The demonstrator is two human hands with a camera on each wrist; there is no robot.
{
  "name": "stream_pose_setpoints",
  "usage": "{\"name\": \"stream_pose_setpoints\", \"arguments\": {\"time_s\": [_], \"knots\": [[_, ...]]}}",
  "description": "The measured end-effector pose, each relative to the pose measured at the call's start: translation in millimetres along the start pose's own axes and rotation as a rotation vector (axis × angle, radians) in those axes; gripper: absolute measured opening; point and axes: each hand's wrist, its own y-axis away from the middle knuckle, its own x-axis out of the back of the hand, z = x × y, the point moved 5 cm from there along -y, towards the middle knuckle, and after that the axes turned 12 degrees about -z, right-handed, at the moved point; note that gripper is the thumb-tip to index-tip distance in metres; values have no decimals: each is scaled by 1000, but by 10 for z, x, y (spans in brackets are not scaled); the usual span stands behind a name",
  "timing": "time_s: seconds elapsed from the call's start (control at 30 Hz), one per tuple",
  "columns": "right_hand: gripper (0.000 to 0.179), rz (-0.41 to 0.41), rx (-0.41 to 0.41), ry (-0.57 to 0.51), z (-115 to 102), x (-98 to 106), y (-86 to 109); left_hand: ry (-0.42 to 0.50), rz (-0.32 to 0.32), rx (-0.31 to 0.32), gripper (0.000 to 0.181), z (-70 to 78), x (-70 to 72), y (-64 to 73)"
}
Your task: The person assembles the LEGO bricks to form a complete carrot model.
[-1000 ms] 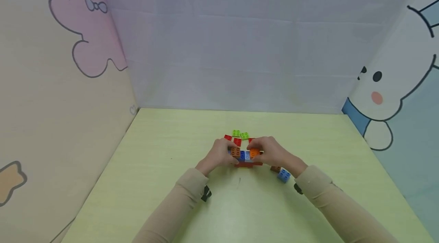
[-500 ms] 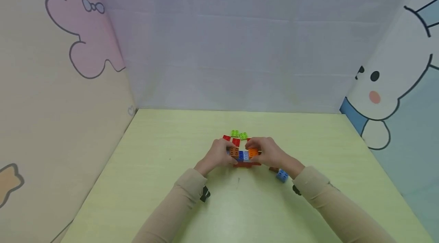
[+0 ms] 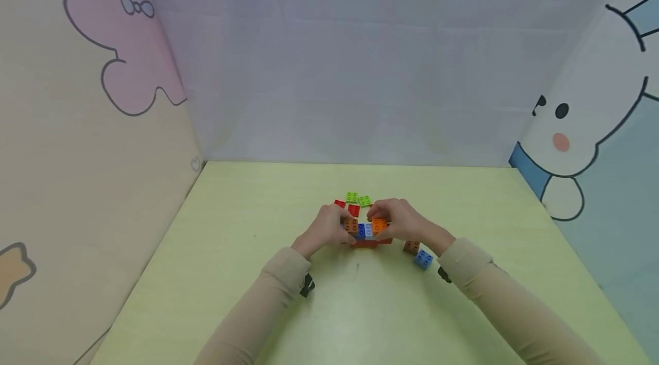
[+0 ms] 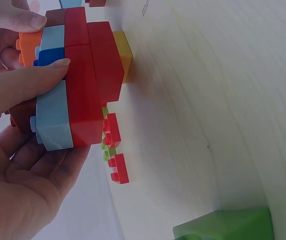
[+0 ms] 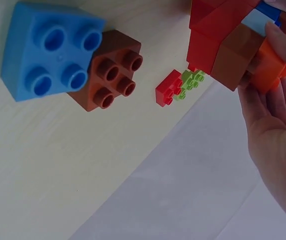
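Observation:
Both hands hold a built-up block of toy building bricks (image 4: 85,90), with red bricks below, light blue and dark blue ones above, and a yellow brick (image 4: 123,55) underneath. My left hand (image 3: 325,227) grips its left end, thumb on the near side and fingers behind. On top at that end sits a brown brick (image 3: 351,225). At the other end my right hand (image 3: 404,221) pinches an orange brick (image 5: 267,67) between thumb and fingers. This orange brick sits on the upper side of the build, beside a brown brick (image 5: 237,56) in the right wrist view.
A loose blue brick (image 3: 424,259) and a brown brick (image 3: 411,247) lie close together right of the build. Behind it are lime green bricks (image 3: 352,197) and red bricks (image 3: 353,210). A green block (image 4: 228,225) shows low in the left wrist view. A wall (image 3: 329,96) borders the table's back.
My right wrist has lifted slightly, baring more of the loose brown brick. Both hands keep their hold on the build, and the whole head view has shifted a little.

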Motion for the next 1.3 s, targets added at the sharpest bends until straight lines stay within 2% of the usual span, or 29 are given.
{"name": "stream_pose_setpoints", "arguments": {"time_s": [0.3, 0.5, 0.7, 0.83, 1.03, 1.3], "knots": [[41, 58, -44, 8, 106, -25, 40, 14, -26, -7, 44, -16, -10, -20], [44, 81, -95, 11, 222, -49, 54, 16, -68, -67, 47, -52, 14, -61], [44, 116, -119, -22, 256, -74, 73, 131, -100, -112, 49, -189, 36, -82], [44, 140, -130, -22, 257, -84, 87, 180, -103, -106, 50, -242, 40, -71], [48, 152, -136, -14, 268, -93, 128, 155, -92, -93, 53, -238, 30, -45], [45, 173, -154, 27, 430, -119, 295, 122, -55, -65, 55, -235, 64, -12]]}}
